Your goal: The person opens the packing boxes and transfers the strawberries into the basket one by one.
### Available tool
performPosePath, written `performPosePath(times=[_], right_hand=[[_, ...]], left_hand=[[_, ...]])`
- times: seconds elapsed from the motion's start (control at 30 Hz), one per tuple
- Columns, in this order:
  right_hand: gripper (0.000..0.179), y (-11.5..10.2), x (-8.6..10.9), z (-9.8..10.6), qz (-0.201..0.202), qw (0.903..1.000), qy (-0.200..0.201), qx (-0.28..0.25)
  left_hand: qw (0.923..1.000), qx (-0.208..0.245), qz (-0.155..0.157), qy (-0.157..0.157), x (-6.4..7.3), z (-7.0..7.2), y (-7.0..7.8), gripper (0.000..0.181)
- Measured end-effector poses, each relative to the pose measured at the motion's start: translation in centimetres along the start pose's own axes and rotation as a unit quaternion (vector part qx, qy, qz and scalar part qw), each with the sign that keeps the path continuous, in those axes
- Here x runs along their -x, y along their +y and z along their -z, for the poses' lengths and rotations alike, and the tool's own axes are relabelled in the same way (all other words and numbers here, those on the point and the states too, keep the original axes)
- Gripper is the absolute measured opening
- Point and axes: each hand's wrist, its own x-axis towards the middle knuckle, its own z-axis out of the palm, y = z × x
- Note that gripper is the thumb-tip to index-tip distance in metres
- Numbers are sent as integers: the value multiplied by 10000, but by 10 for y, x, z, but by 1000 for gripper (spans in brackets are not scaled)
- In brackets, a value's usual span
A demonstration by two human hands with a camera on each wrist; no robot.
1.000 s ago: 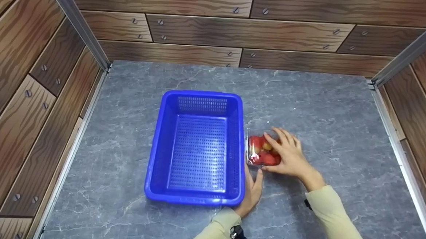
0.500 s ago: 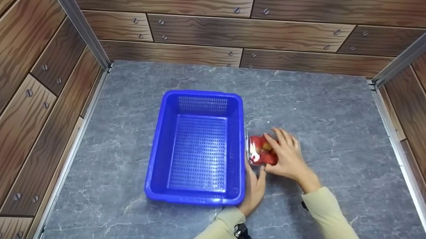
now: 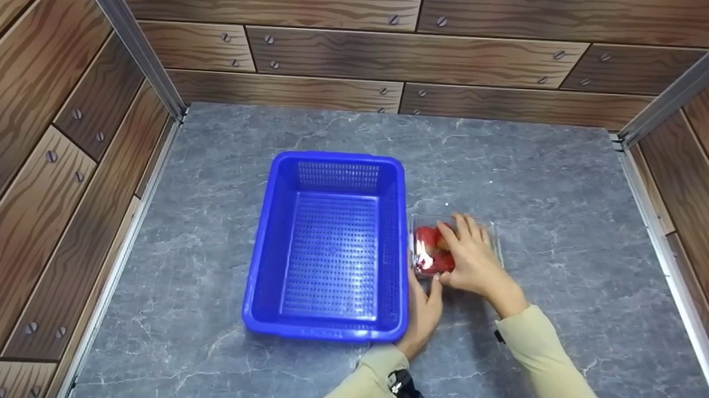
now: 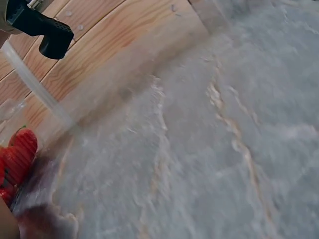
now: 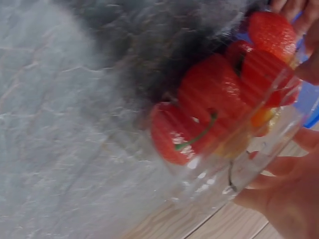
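Bordering the grey marbled tabletop (image 3: 208, 215) at far left is a wood-patterned panel (image 3: 82, 75). Next stands a blue perforated plastic basket (image 3: 326, 331), its long axis running near to far. Beside its right wall lies the left hand (image 3: 423, 321), thumb at the container's near left corner; the basket rim partly hides the fingers, so whether they clasp anything cannot be told. The clear plastic container (image 3: 431, 221), glossy and see-through, rests on the tabletop just right of the basket, its long axis left to right and one short end facing the basket wall. Inside are red and yellowish fruits (image 3: 426, 236), one with a thin green stem. The right hand (image 3: 475, 260) covers the container's middle, thumb at the near edge, bent fingers toward the far edge, gripping it.
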Motion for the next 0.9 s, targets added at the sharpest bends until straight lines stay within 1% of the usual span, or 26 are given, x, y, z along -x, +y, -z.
performPosePath(times=[0.13, 0.27, 0.4, 0.53, 0.63, 0.77, 0.9], right_hand=[[99, -3, -3, 3, -65, 9998, -143, 125], [101, -5, -4, 5, -67, 9993, -252, 252], [101, -7, -4, 7, -89, 9989, -325, 315], [100, -9, -4, 9, -125, 9983, -445, 349], [100, -10, -4, 10, -91, 9980, -484, 395], [98, -10, -5, 11, -31, 9978, -505, 419], [98, -10, -6, 13, -51, 9972, -628, 390]], left_hand=[[9993, -351, 60, 145, -1, 3, 2, 85], [9983, -550, 30, 170, -1, 5, 3, 88], [9987, -507, 2, 100, -2, 5, 2, 88], [9989, -413, 210, 19, -1, 4, 2, 91], [9992, -279, 294, 40, -1, 2, 3, 90], [9996, -118, 213, 139, 0, -1, 2, 87], [9997, -89, 202, 61, -2, 0, 3, 90]])
